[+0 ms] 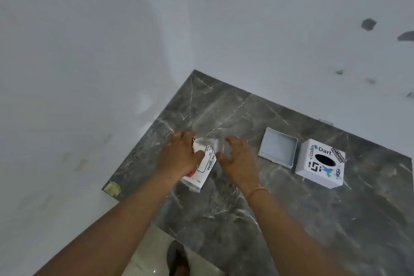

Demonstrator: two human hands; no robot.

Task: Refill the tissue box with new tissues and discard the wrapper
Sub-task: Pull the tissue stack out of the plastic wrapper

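On the dark grey veined marble countertop [291,219], the clear-plastic-wrapped pack of white tissues with black and red printing [202,164] lies between the two hands, its long axis running from near-left to far-right, the far end pointing toward the wall corner. The left hand [179,157] is closed over the pack's left side, thumb pressed across the printed face, holding it down. The right hand [237,159] sits just beside the pack's far right corner with fingers curled and partly spread; it seems to be pinching the loose transparent wrapper there, though motion blur makes actual contact hard to confirm. Well to the right stand the white cube-shaped tissue box covered in stickers, with its oval slot facing up [320,163], and just beside it the shallow square grey lid or base [277,150], lying open side up. The right hand is the nearer one to the box, so tearing the wrapper open at the far end and carrying the tissues rightward looks like the natural next step.
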